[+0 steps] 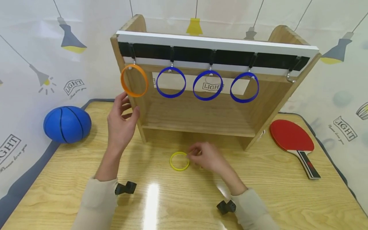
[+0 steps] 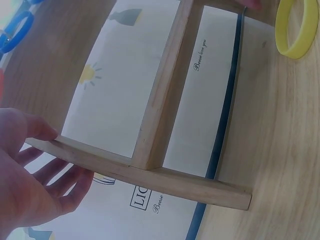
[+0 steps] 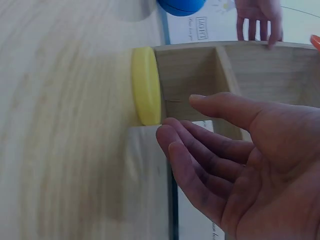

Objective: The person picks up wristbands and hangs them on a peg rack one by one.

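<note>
A wooden shelf (image 1: pixel 198 131) stands on the table, with hooks along its top front. My left hand (image 1: pixel 122 123) holds the shelf's left side panel (image 2: pixel 195 191), thumb on one face and fingers on the other. A yellow ring (image 1: pixel 179 161) lies on the table before the shelf. Beside it is my right hand (image 1: pixel 208 156), fingers loosely bent; in the right wrist view a gap shows between thumb and fingers, with the yellow ring (image 3: pixel 146 86) beyond the fingertips. An orange ring (image 1: pixel 122 83) hangs on the leftmost hook, above my left hand.
Three blue rings, including the middle one (image 1: pixel 195 92), hang on the hooks between the orange ring and the bare rightmost hook (image 1: pixel 290 78). A blue ball (image 1: pixel 67 124) sits at the left. A red table tennis paddle (image 1: pixel 291 135) lies right of the shelf.
</note>
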The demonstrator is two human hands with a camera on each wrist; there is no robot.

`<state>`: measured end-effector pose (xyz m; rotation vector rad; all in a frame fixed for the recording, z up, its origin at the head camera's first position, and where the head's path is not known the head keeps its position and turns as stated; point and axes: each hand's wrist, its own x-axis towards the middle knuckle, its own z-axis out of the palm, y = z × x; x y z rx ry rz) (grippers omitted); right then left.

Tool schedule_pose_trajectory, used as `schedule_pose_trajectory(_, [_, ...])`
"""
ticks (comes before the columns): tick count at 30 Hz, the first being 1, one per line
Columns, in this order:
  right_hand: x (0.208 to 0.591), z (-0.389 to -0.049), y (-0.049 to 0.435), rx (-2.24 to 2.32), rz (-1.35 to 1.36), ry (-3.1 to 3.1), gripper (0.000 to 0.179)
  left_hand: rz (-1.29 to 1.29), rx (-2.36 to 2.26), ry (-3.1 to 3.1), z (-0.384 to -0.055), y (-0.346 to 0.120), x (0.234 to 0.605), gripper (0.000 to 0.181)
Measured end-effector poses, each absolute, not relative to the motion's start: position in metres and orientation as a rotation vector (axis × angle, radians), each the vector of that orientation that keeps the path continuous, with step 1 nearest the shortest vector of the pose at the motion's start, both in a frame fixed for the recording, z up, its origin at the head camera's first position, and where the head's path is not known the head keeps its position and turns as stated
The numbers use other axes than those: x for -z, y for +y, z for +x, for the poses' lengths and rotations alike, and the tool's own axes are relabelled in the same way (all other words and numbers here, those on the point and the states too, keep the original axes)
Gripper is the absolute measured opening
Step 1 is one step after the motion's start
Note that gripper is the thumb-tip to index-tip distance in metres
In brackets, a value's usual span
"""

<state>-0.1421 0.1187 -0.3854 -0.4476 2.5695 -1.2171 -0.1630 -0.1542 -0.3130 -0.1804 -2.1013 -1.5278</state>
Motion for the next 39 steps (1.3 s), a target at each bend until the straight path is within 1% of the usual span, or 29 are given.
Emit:
schedule_pose_trajectory(6, [0.395, -0.141, 0.112, 1.216, -0.386, 2.587, 0.025, -0.204, 1.52, -2.086, -0.175, -0.163, 0.328, 0.049])
schedule_pose_trajectory(14, [0.401, -0.142, 0.108, 1.099, -0.334, 2.706, 0.03, -0.216, 1.511, -2.082, -0.176, -0.164, 0.33, 0.047])
schedule_pose_trajectory(21, [0.403, -0.142, 0.108, 1.058, -0.293, 2.725, 0.017, -0.216, 1.502, -2.09, -0.175, -0.164, 0.33, 0.047])
schedule_pose_trajectory(27, [0.406, -0.142, 0.108, 1.121, -0.262, 2.716, 0.011, -0.218, 1.504, -2.092, -0.176, -0.163, 0.33, 0.047])
schedule_pose_trajectory(32, [0.408, -0.144, 0.11, 1.178, -0.289, 2.782, 0.005, -0.219, 1.507, -2.093, -0.175, -0.163, 0.329, 0.047])
schedule_pose_trajectory(36, [0.401, -0.145, 0.111, 1.289, -0.341, 2.782, 0.006, -0.218, 1.511, -2.09, -0.175, -0.163, 0.329, 0.047])
schedule_pose_trajectory(39, [0.392, -0.145, 0.113, 1.375, -0.456, 2.729, 0.007, -0.217, 1.515, -2.085, -0.175, -0.163, 0.329, 0.047])
